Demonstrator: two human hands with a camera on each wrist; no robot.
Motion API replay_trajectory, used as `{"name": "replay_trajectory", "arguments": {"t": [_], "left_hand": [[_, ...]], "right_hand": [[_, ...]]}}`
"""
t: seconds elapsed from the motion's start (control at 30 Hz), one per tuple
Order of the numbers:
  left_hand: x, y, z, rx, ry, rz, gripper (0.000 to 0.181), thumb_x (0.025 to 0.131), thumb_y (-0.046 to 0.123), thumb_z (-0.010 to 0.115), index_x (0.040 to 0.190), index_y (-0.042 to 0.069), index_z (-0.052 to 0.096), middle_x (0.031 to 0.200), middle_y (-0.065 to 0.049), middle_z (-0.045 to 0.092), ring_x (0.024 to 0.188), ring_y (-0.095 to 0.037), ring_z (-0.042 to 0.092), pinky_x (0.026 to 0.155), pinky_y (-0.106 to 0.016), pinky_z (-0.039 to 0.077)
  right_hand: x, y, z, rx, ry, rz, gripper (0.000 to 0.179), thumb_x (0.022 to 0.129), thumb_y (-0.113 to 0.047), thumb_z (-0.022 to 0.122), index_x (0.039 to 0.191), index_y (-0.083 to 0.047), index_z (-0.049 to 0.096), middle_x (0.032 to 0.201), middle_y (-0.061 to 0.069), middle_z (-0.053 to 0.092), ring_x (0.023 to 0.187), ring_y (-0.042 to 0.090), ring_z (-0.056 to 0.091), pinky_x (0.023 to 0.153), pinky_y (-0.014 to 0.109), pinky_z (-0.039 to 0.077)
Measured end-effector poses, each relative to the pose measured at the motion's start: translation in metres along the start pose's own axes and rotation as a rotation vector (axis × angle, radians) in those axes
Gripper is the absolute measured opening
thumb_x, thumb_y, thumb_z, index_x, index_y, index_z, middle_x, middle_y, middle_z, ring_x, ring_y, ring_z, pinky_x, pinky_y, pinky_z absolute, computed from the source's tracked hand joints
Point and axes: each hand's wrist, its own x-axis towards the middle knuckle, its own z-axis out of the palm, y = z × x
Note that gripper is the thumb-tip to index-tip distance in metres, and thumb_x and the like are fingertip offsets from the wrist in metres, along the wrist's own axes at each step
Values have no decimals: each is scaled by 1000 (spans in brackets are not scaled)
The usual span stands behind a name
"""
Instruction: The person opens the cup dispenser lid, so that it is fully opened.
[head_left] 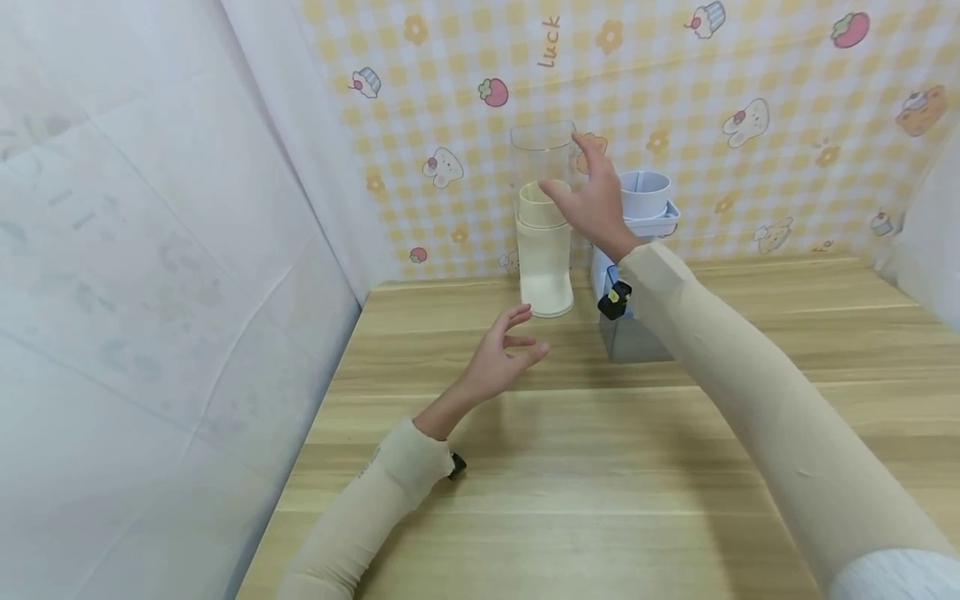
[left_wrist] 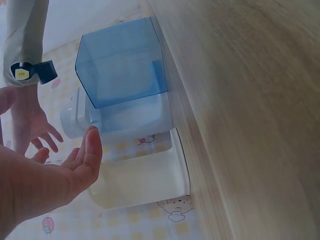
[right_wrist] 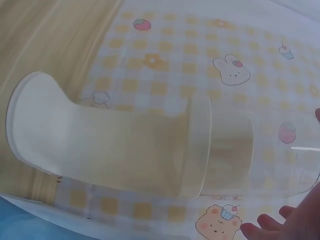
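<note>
A cream stand with a flared foot rests upright on the table near the patterned cloth. A clear tube rises from its collar; in the right wrist view the tube fits over the cream ring. My right hand is up beside the tube, thumb and fingers spread apart, fingertips at its upper rim in the head view. Lower down, my left hand hovers in front of the stand's foot with loosely bent fingers and nothing in them. The left wrist view shows that left hand in front of the cream stand.
Right of the stand is a pale blue holder with a round cup-like top, partly behind my right forearm. A translucent blue box is at its front. Behind hangs a yellow checked cloth; a white sheet borders the wooden table.
</note>
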Motion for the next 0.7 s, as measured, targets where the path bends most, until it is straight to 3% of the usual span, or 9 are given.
{"name": "replay_trajectory", "arguments": {"t": [0.27, 0.47, 0.7], "left_hand": [[-1, 4, -2, -19, 7, -30, 65, 96, 21, 67, 151, 12, 33, 152, -13, 39, 119, -30, 59, 87, -40, 55], [1, 5, 0, -52, 12, -23, 65, 95, 20, 67, 151, 12, 34, 152, -13, 40, 118, -33, 60, 86, -38, 56], [0, 8, 1, -56, 13, -15, 66, 95, 19, 68, 151, 11, 33, 152, -14, 39, 119, -34, 59, 86, -37, 56]], "right_hand": [[15, -7, 8, -13, -7, 26, 83, 87, -39, 74, 156, -27, 30, 160, -10, 28, 146, 10, 24, 117, 32, 22], [19, -7, 14, 19, -41, 55, 85, 86, -43, 75, 156, -30, 29, 161, -14, 24, 146, 11, 23, 117, 34, 24], [18, -2, 17, 80, -49, 54, 79, 84, -43, 75, 151, -25, 38, 157, -8, 32, 145, 20, 29, 116, 33, 28]]}}
